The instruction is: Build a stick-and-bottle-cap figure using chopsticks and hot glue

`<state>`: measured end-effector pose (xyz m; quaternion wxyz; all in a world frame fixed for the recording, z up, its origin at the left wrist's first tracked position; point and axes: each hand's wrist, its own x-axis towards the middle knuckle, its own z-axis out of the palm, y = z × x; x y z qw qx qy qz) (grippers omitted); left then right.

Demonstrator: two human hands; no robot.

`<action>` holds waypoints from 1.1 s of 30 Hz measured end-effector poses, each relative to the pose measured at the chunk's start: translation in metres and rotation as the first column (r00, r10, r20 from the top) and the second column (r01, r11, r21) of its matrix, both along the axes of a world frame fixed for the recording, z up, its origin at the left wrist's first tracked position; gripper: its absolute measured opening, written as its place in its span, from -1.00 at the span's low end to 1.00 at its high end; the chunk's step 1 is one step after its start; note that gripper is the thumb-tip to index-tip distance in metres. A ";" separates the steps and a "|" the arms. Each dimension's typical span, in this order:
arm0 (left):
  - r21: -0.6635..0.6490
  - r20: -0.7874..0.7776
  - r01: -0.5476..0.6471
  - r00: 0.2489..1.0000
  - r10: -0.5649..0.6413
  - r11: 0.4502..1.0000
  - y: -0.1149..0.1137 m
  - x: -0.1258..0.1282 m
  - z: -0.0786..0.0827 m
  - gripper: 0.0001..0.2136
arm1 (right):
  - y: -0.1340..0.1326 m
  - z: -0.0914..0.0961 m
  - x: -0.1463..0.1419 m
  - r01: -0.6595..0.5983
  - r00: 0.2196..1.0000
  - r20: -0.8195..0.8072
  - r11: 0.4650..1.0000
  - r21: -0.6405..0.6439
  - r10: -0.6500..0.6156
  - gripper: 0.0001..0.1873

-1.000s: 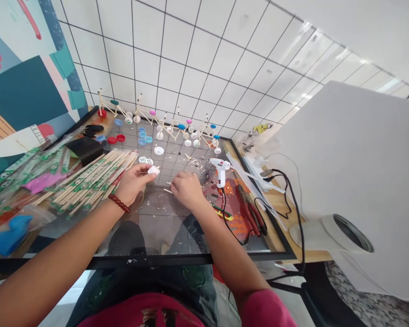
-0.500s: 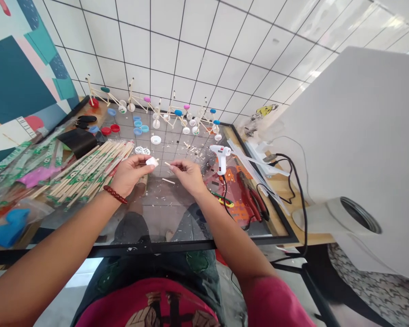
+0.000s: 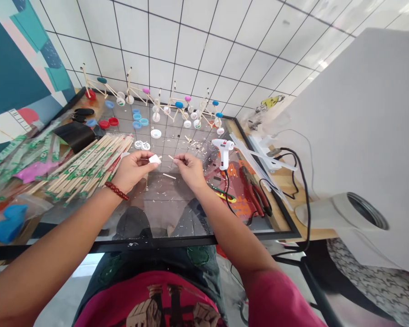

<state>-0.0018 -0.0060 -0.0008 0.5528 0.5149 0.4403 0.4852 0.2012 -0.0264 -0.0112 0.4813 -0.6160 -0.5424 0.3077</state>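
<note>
Between the thumb and fingers of my left hand [image 3: 133, 170] is a small white piece [image 3: 154, 159], perhaps sandpaper or foam, with a bit of wood showing at its edge. My right hand [image 3: 191, 171] pinches a short thin wooden stick [image 3: 171, 157], its free end pointing left toward the white piece, a small gap apart. Below them, another short wooden stick [image 3: 169, 176] lies on the glass tabletop [image 3: 163, 213]. White bottle caps [image 3: 145, 146] rest just beyond my left hand, and a single white cap [image 3: 156, 133] sits farther back.
Small stick-and-cap bicycle models [image 3: 179, 105] line the back. Wrapped chopsticks [image 3: 88, 168] pile up at the left, near blue caps [image 3: 137, 124] and red caps [image 3: 113, 121]. A glue gun [image 3: 223, 152] with its cord, and red-handled pliers [image 3: 254, 193], lie on the right.
Both hands keep their grips and appear slightly farther right in view. The white piece has turned a little in my left fingers. The whole view has shifted slightly.
</note>
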 end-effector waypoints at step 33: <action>0.010 -0.005 0.016 1.000 -0.016 1.000 -0.001 -0.001 0.001 -0.54 | -0.007 -0.004 0.000 -0.253 0.961 0.140 0.962 0.104 0.238 -0.85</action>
